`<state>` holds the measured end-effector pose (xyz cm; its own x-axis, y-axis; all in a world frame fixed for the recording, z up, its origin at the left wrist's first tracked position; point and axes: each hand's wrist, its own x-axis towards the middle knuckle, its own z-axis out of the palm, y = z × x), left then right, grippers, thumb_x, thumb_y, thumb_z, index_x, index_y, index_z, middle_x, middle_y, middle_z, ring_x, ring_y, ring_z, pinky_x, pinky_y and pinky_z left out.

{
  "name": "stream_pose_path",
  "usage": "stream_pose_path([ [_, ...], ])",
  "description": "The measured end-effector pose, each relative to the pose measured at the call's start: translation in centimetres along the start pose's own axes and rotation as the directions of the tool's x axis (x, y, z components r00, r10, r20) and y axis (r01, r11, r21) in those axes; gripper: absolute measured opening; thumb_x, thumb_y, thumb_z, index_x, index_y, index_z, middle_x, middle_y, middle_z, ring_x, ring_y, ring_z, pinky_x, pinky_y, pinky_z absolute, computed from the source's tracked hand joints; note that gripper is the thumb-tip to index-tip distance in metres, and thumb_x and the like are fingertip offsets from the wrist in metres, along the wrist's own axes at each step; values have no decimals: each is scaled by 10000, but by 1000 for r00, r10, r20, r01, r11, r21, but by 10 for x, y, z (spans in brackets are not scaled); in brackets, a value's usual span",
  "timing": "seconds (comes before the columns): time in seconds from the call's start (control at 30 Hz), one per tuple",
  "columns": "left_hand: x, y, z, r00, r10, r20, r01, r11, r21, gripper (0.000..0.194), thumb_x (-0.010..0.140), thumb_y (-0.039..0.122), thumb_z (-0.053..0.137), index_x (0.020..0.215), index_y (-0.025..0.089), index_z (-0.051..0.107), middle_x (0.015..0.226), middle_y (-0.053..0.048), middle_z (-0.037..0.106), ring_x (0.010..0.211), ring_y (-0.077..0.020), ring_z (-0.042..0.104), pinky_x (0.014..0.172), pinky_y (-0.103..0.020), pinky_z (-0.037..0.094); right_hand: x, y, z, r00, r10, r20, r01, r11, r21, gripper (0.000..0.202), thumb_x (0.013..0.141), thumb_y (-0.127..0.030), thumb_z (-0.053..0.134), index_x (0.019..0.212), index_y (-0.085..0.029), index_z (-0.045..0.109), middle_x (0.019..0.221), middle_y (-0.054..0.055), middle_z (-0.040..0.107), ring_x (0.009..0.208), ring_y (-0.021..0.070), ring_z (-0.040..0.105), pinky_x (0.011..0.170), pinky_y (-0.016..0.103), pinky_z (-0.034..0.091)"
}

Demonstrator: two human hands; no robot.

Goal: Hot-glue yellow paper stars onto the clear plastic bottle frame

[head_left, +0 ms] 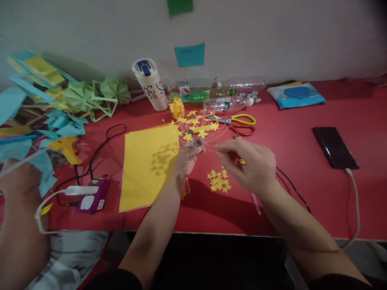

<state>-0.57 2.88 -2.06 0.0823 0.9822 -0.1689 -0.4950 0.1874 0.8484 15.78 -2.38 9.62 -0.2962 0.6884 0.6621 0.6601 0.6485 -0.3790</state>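
Note:
My left hand (188,158) is closed around the base of a clear plastic bottle piece (198,142), cut into thin strips that fan outward. Yellow paper stars (193,121) sit at the ends of many strips. To its right, my right hand (249,163) is pinched, its fingertips at the end of a clear strip. Loose yellow stars (219,181) lie in a small pile on the red table (208,213) between my forearms. Beyond the bottle piece are scissors (242,121) with yellow and red handles.
Yellow paper sheets (142,169) lie left, near a yellow glue gun (67,149) and a purple power box (94,197). A tumbler (150,86) and plastic bottles (226,104) line the wall. Wipes (296,96) and a charging phone (335,147) are right. Another person's arm (21,201) is far left.

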Motion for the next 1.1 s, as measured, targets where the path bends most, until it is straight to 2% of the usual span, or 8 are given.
stream_pose_path([
  [0.1,-1,5,5,998,32,61,-31,999,-27,306,494,369,904,730,270,736,785,-10,719,764,-214,658,767,-376,506,-2,-3,1,998,-1,66,4,999,-35,201,922,-202,485,900,-217,684,556,-43,638,437,73,505,466,202,377],
  [0.23,-3,7,8,997,43,58,-41,999,-35,262,501,368,892,691,273,738,714,-3,695,667,-182,620,721,-360,495,-8,-2,16,990,56,128,-44,995,-95,227,914,-215,485,969,-176,703,477,-51,580,399,79,477,446,200,322],
  [0.33,-3,7,8,998,36,58,-34,999,-24,262,502,367,887,702,274,744,737,-16,695,679,-192,616,727,-370,490,-12,2,30,993,90,82,-77,986,-151,268,935,-257,460,984,-166,708,492,-32,602,391,82,470,442,206,294],
  [0.5,-3,7,9,997,32,69,-31,999,-12,304,494,379,885,742,274,743,758,-37,693,791,-252,651,759,-400,477,-13,7,40,994,45,101,-32,991,-131,267,952,-238,455,905,-178,710,504,-24,627,403,76,477,449,201,296],
  [0.67,-4,8,9,997,31,67,-29,999,-31,279,518,350,864,748,266,731,740,-20,688,786,-229,657,754,-365,476,-16,12,44,977,74,199,-50,991,-125,284,977,-268,431,951,-184,701,704,26,741,499,93,580,497,216,325],
  [0.83,-2,6,7,998,56,35,-54,997,-54,312,517,332,860,779,228,725,756,2,693,683,-152,636,696,-300,473,-18,15,49,947,119,300,-59,978,-201,332,967,-276,420,818,-162,694,590,25,678,450,97,514,488,243,251],
  [0.93,0,5,6,998,51,34,-49,997,-53,356,472,349,894,750,206,723,700,4,683,639,-136,619,667,-282,473,-19,14,49,958,99,270,-36,973,-229,338,963,-263,416,803,-165,697,552,14,659,425,94,485,475,248,216],
  [1.1,2,4,4,999,39,1,-39,997,-73,396,395,336,937,706,219,720,676,23,685,618,-122,603,675,-273,484,-18,12,44,978,56,199,-23,986,-167,299,980,-258,417,976,-190,708,672,18,723,483,96,545,489,233,284],
])
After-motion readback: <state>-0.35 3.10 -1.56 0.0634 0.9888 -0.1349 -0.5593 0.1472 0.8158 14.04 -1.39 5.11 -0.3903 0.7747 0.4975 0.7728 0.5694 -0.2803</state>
